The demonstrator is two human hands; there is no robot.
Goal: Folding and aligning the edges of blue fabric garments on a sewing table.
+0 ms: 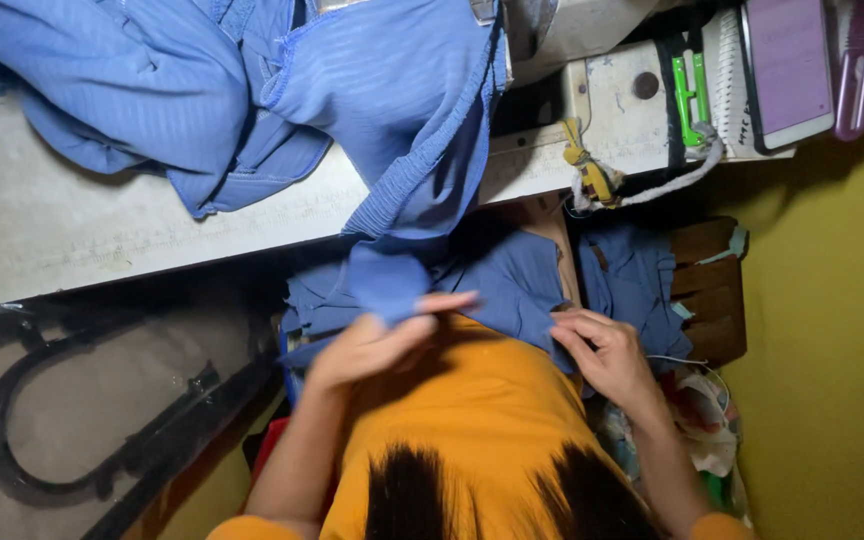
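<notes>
A: What do the hands have?

B: Both are on blue cloth [512, 280] in the person's lap. The left hand [377, 345] has its fingers closed over a loose flap hanging off the table edge, thumb under, fingers on top. The right hand [607, 350] is curled, fingertips pinching the cloth's edge beside the orange shirt [472, 410].

A: Where does the rest of the cloth lie?

B: It runs up from the lap over the edge of the table [72, 230], where a big heap of blue cloth [252, 90] is bunched, one ribbed hem trailing down toward the left hand.

A: How far along does the work look?

B: Hard to say. Nothing is under the sewing machine [592, 90] as far as the view shows; the heap is loose and unfolded, so the handling seems to be sorting or finding an edge, with any sewing or folding not yet done. That is a judgement only.

A: Any containers?

B: None clearly. There is a wooden rack [717, 290] beside the right hand with blue cloth in front of it, and mixed scraps [707, 420] below; whether a bin holds them cannot be told. A phone [787, 65] and a green clip [692, 90] lie on the table's far end.
</notes>
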